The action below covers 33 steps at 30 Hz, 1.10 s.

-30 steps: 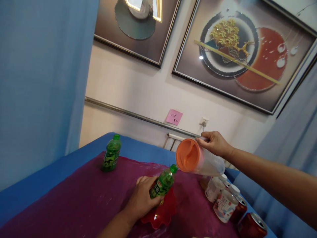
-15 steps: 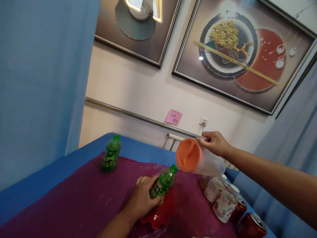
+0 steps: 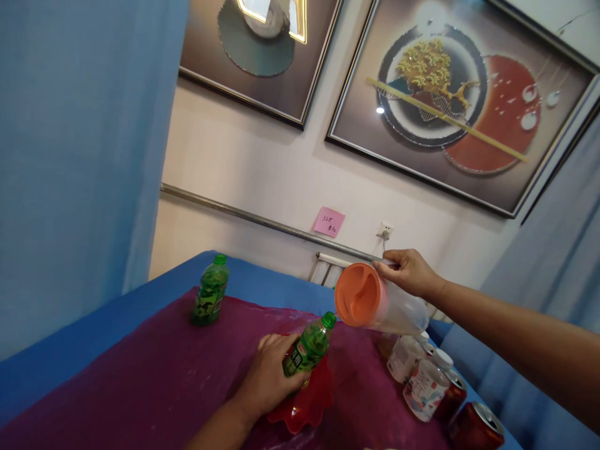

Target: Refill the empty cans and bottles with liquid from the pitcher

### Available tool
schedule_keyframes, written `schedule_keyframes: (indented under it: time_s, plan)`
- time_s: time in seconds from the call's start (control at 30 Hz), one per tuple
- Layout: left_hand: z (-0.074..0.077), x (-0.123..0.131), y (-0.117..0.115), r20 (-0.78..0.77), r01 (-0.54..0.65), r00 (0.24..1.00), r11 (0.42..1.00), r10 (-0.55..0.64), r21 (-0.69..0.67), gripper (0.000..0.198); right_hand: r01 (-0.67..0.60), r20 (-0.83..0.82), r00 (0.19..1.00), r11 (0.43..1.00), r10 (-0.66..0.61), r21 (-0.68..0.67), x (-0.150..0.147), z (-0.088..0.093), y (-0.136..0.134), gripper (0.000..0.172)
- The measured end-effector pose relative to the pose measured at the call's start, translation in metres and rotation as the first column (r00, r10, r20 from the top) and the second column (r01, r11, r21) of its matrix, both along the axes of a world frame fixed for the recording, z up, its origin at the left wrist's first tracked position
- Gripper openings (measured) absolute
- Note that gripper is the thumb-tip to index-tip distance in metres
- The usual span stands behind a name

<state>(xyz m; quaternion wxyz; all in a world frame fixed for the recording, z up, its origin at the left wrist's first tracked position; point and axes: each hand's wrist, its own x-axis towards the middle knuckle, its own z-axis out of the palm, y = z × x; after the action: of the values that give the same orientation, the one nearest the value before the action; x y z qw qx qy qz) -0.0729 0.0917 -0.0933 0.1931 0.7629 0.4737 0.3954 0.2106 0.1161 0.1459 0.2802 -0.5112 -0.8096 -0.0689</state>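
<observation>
My left hand is wrapped round a green plastic bottle, which tilts to the right above a red scalloped dish. The bottle's green mouth is close to the orange lid of a clear plastic pitcher. My right hand grips that pitcher by its handle and holds it tipped over, lid facing left and down. Whether any liquid is flowing I cannot tell. A second green bottle stands upright at the far left of the purple cloth.
At the right edge stand clear jars with white caps and red cans. A purple cloth covers part of the blue table cover. Behind are a metal rail, a wall socket and a blue curtain.
The pitcher and my right hand have shifted very slightly to the right. My left hand and the bottle in it look unmoved.
</observation>
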Motion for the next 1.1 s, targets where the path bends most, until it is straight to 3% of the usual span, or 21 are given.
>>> schedule_keyframes:
  time_s: [1.1]
  plan:
    - [0.0004,0.0000,-0.0011,0.008,0.005,1.000,1.000,-0.005,0.023,0.062,-0.009,-0.001,1.000,1.000,0.009,0.002,0.0019,-0.0017,0.0014,0.046]
